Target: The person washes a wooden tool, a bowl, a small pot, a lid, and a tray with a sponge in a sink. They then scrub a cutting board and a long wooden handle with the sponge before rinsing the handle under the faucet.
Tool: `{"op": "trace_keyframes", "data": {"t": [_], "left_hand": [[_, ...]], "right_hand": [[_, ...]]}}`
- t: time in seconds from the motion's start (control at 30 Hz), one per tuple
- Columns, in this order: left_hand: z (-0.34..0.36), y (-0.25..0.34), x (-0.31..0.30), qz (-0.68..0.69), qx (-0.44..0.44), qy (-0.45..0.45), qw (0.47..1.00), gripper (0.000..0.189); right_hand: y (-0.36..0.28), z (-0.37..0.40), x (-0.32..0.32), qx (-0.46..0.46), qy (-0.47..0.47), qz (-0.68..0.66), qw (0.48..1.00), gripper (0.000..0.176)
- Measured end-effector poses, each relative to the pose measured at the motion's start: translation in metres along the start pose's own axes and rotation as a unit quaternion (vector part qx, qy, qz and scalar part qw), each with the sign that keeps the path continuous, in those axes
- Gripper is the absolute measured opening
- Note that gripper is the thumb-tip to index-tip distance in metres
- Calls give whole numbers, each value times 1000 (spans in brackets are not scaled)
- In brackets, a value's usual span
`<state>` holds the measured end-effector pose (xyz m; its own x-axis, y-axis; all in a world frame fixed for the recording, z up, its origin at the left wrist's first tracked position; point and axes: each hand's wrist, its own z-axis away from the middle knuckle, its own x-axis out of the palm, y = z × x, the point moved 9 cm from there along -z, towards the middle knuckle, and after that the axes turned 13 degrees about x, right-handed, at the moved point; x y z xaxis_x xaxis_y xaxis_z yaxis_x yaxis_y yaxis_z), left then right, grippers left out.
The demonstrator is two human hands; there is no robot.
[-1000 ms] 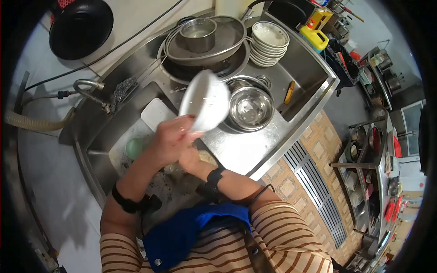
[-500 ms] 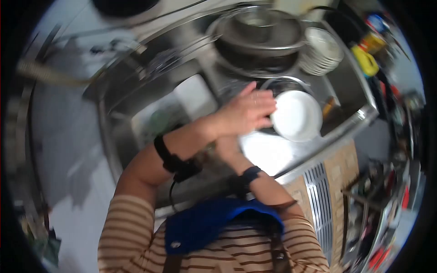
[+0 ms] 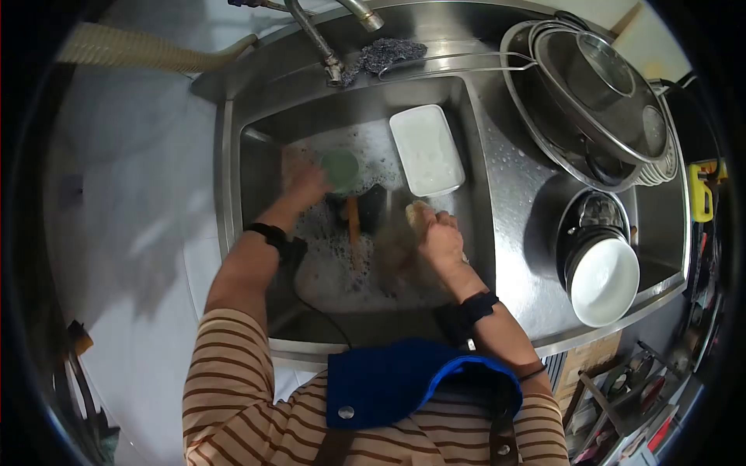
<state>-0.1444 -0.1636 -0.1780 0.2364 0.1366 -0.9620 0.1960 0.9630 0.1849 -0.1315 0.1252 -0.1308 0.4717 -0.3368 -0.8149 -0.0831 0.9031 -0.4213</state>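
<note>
Blue cloth (image 3: 388, 380) covers our front at the near edge of the sink basin (image 3: 342, 105). Just inside the basin, towards its right, our right hand (image 3: 441, 242) has its fingers closed on a tan scrubber (image 3: 416, 217); wet and soapy, it could slip from our grasp. Nearer the basin's middle, an orange handle (image 3: 353, 221) joins a dark object in cloudy water; if it has a hard edge, which we cannot tell, a blind reach could nick us. On the basin's left, our left hand (image 3: 305, 186) is at the green bowl (image 3: 339, 171); its fingers are blurred, so we cannot tell whether they grip or are released. Suds could make that bowl slide away. Toward the basin's back right, the white dish (image 3: 427, 151) could be knocked by a sweeping wrist. On the counter right of the basin, the white bowl (image 3: 606, 283) tilts on metal bowls (image 3: 589, 213) and might topple if bumped. Beyond, the strainers (image 3: 556, 78) are piled unevenly, with a long handle over the basin's back corner that a sleeve could catch.
</note>
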Motion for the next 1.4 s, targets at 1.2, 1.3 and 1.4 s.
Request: {"op": "trace_keyframes", "data": {"t": [1.2, 1.3, 1.4], "left_hand": [[29, 199, 47, 137, 275, -9, 952, 25], [22, 194, 78, 196, 181, -17, 964, 29], [15, 196, 119, 314, 194, -86, 925, 47]], "right_hand": [[7, -2, 8, -27, 46, -165, 985, 38], [39, -28, 106, 53, -116, 0, 992, 31], [73, -28, 150, 142, -197, -52, 969, 31]]}}
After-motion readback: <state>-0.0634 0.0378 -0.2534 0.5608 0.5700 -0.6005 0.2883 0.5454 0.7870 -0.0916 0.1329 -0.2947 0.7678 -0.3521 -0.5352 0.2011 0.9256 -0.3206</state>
